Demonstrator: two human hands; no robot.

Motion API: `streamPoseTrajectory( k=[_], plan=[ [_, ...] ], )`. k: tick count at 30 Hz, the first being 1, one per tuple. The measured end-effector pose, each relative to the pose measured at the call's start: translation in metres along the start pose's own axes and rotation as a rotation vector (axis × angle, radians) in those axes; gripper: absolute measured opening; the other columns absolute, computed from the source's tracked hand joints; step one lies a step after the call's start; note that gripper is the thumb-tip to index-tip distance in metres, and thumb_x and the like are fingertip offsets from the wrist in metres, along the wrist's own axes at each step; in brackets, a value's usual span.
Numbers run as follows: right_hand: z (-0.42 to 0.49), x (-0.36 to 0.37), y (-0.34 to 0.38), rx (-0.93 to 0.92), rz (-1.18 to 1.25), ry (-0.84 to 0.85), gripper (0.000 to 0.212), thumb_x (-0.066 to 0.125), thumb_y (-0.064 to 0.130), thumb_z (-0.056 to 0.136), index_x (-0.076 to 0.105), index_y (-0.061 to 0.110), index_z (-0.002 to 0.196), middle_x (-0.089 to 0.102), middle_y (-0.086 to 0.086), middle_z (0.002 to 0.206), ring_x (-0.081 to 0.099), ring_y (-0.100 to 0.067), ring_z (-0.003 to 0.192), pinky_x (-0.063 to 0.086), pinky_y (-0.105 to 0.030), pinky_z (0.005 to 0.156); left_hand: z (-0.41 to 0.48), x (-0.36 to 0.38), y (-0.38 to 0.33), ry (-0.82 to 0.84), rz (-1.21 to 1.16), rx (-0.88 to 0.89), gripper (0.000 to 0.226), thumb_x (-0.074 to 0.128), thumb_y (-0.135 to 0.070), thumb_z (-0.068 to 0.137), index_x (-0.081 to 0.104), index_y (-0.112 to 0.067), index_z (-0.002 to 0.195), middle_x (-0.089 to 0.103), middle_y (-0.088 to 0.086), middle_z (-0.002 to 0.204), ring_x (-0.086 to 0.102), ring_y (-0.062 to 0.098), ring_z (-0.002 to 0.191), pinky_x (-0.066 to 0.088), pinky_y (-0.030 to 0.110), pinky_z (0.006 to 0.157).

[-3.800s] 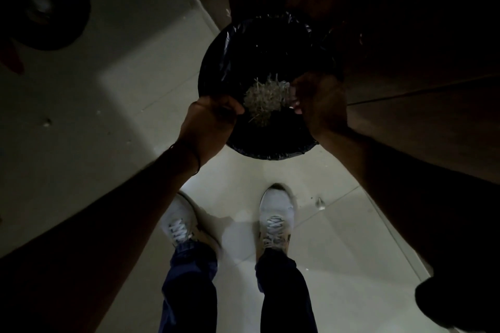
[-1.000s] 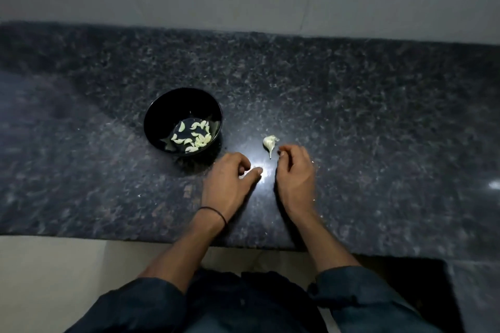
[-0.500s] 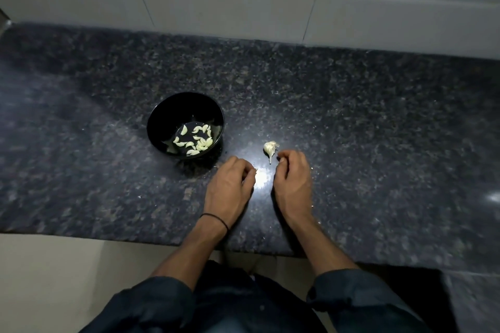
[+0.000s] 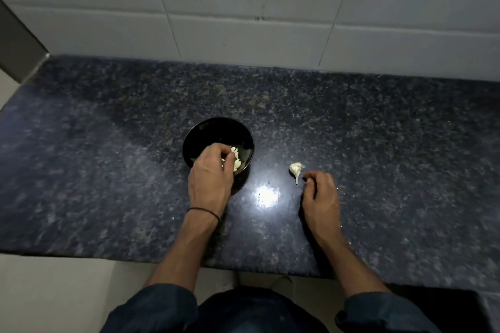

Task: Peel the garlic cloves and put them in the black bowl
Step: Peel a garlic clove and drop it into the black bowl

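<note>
The black bowl (image 4: 244, 134) stands on the dark granite counter (image 4: 378, 130) and holds several peeled garlic cloves (image 4: 237, 163). My left hand (image 4: 209, 181) reaches over the bowl's near rim, its bunched fingertips down among the cloves. Whether it holds one is hidden. A small unpeeled piece of garlic bulb (image 4: 295, 169) lies on the counter to the right of the bowl. My right hand (image 4: 320, 197) rests on the counter just right of that piece, fingers loosely curled, with nothing seen in it.
A white tiled wall (image 4: 243, 21) rises behind the counter. The counter's front edge runs just under my forearms, with pale floor (image 4: 54, 292) below at the left. A bright light reflection (image 4: 266, 196) sits between my hands.
My left hand has moved from beside the right hand up and left into the bowl. The right hand stays next to the garlic piece. Earlier I stood over a black bin with peelings.
</note>
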State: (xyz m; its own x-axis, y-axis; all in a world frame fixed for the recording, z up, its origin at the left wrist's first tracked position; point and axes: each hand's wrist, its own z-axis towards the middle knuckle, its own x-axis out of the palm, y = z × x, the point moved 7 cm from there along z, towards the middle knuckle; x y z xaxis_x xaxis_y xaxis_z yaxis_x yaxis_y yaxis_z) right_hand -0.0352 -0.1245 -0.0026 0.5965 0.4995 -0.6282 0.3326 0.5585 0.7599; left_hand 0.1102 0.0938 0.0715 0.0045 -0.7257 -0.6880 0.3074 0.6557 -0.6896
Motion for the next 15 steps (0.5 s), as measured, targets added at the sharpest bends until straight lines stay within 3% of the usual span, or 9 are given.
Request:
streamPoseTrajectory(
  k=[9, 15],
  plan=[
    [0.0, 0.001, 0.0, -0.007, -0.02, -0.011, 0.018, 0.048, 0.006, 0.101, 0.062, 0.012, 0.11, 0.055, 0.004, 0.1, 0.05, -0.011, 0.091, 0.033, -0.018, 0.078, 0.007, -0.005, 0.003, -0.001, -0.016, 0.106, 0.008, 0.065, -0.012, 0.094, 0.069, -0.01, 0.1, 0.07, 0.003, 0.098, 0.065, 0.021, 0.085, 0.054, 0.043, 0.076],
    [0.0, 0.001, -0.002, -0.001, -0.023, -0.018, 0.017, 0.049, 0.005, 0.1, 0.063, 0.013, 0.108, 0.056, 0.002, 0.1, 0.051, -0.012, 0.091, 0.034, -0.018, 0.079, -0.016, 0.004, -0.031, 0.049, -0.184, 0.273, 0.007, 0.067, -0.004, 0.091, 0.069, -0.009, 0.096, 0.067, -0.001, 0.091, 0.056, 0.01, 0.078, 0.044, 0.02, 0.075]
  ],
)
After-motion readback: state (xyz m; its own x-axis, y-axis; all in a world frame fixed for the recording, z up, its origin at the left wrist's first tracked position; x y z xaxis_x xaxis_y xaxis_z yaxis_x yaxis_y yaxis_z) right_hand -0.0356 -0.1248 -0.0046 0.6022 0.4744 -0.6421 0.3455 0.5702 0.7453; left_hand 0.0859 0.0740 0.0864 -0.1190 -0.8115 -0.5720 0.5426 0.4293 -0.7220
